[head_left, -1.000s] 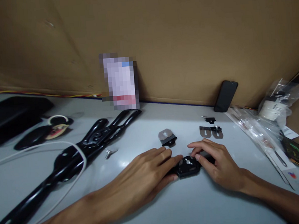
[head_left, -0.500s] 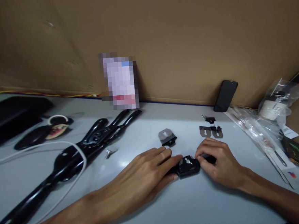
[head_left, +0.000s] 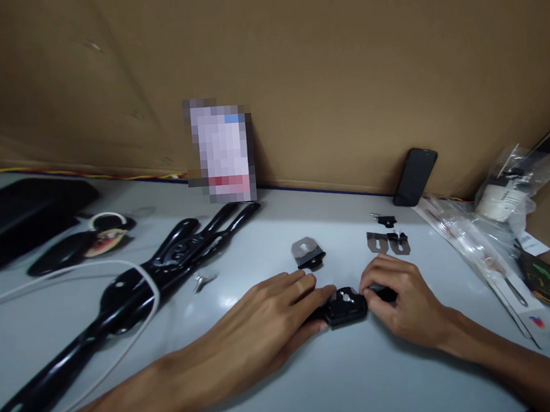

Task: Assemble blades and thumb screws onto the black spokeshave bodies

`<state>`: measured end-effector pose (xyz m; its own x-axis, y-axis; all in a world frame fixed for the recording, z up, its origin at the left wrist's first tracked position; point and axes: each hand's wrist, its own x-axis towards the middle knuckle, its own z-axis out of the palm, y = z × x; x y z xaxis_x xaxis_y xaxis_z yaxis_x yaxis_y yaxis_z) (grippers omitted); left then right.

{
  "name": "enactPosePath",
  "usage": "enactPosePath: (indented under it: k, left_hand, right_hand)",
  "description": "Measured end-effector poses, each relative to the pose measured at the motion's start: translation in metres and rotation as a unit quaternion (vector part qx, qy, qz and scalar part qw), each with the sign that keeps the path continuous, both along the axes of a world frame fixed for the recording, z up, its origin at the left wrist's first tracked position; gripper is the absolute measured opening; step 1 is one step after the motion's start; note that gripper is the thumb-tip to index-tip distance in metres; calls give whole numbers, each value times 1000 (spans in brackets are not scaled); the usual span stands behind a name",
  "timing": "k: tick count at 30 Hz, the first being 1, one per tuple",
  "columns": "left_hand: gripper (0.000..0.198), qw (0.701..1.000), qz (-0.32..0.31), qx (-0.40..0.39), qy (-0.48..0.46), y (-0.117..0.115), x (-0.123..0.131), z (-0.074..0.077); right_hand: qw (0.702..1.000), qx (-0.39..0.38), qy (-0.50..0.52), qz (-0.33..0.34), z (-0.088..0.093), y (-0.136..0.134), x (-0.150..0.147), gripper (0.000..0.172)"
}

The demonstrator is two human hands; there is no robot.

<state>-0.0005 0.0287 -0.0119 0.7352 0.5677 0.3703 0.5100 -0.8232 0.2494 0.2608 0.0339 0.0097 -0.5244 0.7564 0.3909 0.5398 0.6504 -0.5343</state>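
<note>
Left hand (head_left: 282,309) curls its thumb and fingers around one end of a glossy black tool (head_left: 344,313) on the smooth gray table (head_left: 362,375), while the right hand (head_left: 401,301) pinches the other end between thumb and bent fingers. Beyond lie a silvery wing screw (head_left: 201,280), a clipped-corner metal blade (head_left: 312,248) with a slot and two flat, notched plates (head_left: 371,239). Farther back, a slick dark phone (head_left: 415,176) leans against matte brown cardboard (head_left: 323,89).

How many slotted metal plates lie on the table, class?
3: one plate beyond the left hand, two plates side by side beyond the right hand. More may be hidden.
</note>
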Motion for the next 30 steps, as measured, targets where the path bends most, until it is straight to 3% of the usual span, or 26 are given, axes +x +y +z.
enactPosePath:
  k: [12, 21, 30]
  left_hand:
    - [25, 1000, 3, -23, -3, 1, 0, 2]
    - [24, 1000, 3, -7, 4, -1, 0, 0]
    - [23, 1000, 2, -12, 15, 0, 0, 0]
  right_hand:
    - [997, 60, 24, 30, 5, -9, -3, 22]
    - [995, 92, -2, 50, 1, -13, -7, 39]
    - [994, 107, -17, 24, 1, -8, -6, 29]
